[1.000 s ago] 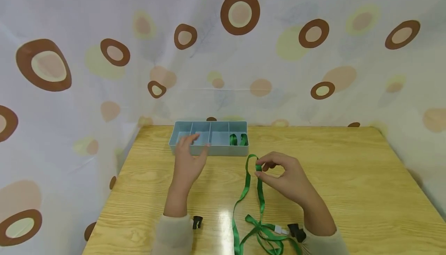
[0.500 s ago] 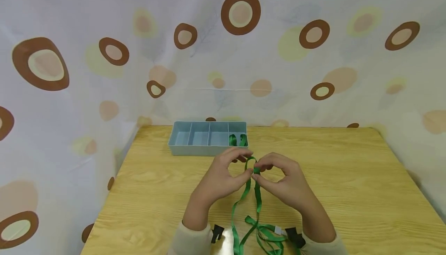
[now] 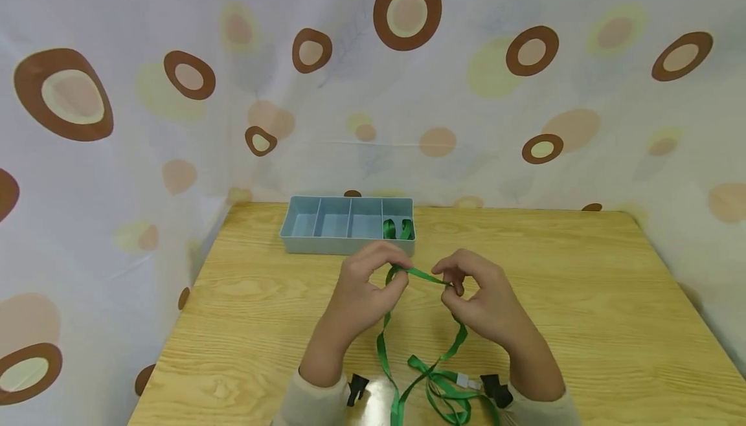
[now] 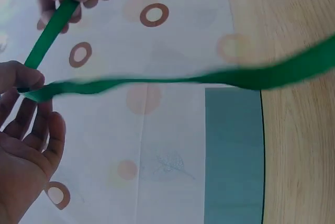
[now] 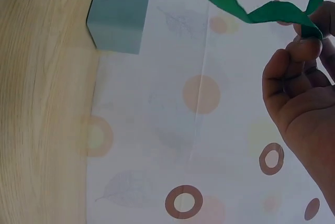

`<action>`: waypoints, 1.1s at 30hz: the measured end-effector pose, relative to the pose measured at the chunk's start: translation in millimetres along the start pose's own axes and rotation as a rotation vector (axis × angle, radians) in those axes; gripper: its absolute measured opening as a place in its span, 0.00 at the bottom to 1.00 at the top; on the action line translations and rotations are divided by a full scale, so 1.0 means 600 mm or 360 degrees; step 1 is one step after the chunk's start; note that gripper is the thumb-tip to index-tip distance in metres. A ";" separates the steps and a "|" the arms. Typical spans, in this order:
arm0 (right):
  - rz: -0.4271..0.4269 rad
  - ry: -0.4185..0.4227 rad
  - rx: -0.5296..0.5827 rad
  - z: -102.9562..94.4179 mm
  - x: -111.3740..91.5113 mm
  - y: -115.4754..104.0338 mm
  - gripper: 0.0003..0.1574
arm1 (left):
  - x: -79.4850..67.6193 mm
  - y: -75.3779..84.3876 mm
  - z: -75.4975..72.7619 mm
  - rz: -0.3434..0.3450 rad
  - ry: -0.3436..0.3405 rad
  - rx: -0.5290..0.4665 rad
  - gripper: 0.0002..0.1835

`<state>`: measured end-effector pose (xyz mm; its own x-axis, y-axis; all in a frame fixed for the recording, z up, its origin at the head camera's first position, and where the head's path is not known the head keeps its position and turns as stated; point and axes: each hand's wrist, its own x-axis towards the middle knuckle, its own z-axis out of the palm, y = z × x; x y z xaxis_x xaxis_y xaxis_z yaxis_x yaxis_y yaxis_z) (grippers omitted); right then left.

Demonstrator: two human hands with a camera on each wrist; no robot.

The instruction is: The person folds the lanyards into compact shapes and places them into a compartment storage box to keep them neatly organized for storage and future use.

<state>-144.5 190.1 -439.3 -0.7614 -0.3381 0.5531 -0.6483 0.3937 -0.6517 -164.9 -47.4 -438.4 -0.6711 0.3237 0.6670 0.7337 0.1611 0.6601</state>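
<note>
Two pinches at once: the left hand is closing thumb and forefinger on a green ribbon, its other fingers bending loosely behind. The right hand is gripping the same ribbon between thumb and finger, remaining fingers curling toward the palm. Between the hands, a short stretch is running nearly straight, sloping down toward the right one. Below each hand a strand is hanging, twisting as it drops, the two drawing together nearer the wearer. More ribbon is lying in loose loops below and between the hands, beside a small pale piece, possibly a clip, too small to tell. At the wrists, pale sleeves are covering the forearms; black fittings are sitting just inside them. Just beyond the left hand, a blue-grey box is standing, divided into four; its rightmost compartment is holding green coils. Under everything, a wood-grain table is spreading; farther out, a patterned cloth is hanging.
</note>
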 end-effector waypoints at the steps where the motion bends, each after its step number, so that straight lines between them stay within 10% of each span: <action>1: 0.0007 0.0003 -0.0026 -0.003 -0.001 0.002 0.30 | 0.000 -0.001 -0.004 0.0015 0.0037 0.0005 0.12; 20: 0.0393 0.0304 -0.0484 -0.074 -0.029 0.054 0.14 | -0.005 -0.024 -0.102 -0.0039 0.0977 0.0104 0.06; 25: 0.0488 0.0160 -0.0447 -0.071 -0.031 0.061 0.13 | -0.007 -0.018 -0.104 -0.0176 0.0908 0.0073 0.03; 33: 0.0452 -0.0397 -0.0117 -0.009 -0.012 0.045 0.08 | -0.005 0.000 -0.062 -0.0377 0.0472 -0.0029 0.04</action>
<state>-156.4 207.7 -457.8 -0.8926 -0.4008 0.2065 -0.4168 0.5589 -0.7168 -167.1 -82.9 -427.6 -0.8255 -0.0046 0.5644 0.5543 0.1815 0.8123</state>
